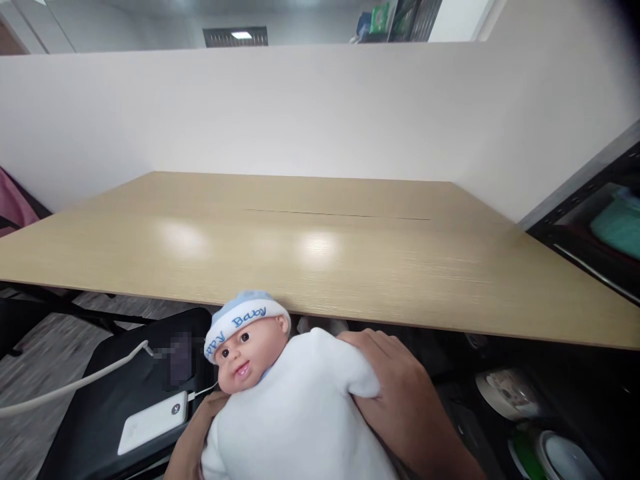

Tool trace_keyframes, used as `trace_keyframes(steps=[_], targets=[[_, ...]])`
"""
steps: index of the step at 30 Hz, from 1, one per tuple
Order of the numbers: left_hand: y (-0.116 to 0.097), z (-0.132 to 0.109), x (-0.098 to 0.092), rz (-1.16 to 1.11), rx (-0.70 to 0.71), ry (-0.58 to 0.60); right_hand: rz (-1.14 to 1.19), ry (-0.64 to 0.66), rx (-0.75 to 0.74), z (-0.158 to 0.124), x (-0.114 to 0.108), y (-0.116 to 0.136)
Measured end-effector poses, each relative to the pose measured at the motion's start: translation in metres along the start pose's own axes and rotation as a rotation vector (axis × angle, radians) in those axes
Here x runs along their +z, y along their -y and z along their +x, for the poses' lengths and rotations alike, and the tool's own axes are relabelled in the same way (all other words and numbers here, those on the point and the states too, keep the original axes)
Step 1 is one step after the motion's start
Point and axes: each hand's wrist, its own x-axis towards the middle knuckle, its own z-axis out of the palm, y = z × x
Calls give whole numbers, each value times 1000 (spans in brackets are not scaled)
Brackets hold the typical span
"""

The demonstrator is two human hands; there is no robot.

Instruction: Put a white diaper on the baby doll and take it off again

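Currently we hold the doll [295, 413] low in front of us, its white-clad body between our two hands and its head just below the front edge of the table [320, 267]. Our right hand [405, 400] wraps the doll's shoulder, fingers [373, 343] curled over the white sleeve in a firm clasp. Our left hand [193, 437] sits under the doll's other side. Its fingers are hidden beneath the body, so we cannot tell whether they are closed or flat.

The nearest trouble lies above the fingertips: the cap [245, 317] is almost touching the table edge, and a lift straight up would likely knock the head against it or push the cap off. The soft cloth under our right fingers could also slide over the body, so the grip may hold fabric rather than doll.

Just beyond the left hand lie a power bank [153, 421] and its cable [75, 383] — a swing that way might snag the cord and drag it off the black bag [100, 400].
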Motion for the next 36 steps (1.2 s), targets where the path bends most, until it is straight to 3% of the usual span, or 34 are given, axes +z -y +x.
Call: trace_keyframes(steps=[3,7,11,15,20,28,32,36], targets=[[-25,29,-10,64,131,143,17,-13,74,4,-23,-8],[-66,88,-16,273,347,282,-55,-22,185,21,-40,-32],[-105,146,-9,401,471,363,-162,-46,265,43,-43,-55],[-127,189,1,539,493,397,-289,-30,374,59,-38,-71],[-127,218,6,563,505,394,-320,-55,406,61,-26,-91],[-102,216,0,705,491,278,-160,-235,218,32,-15,-138],[-95,225,4,768,499,239,-119,-212,171,34,-9,-151],[-102,246,10,777,487,276,-166,-183,146,49,-6,-159]])
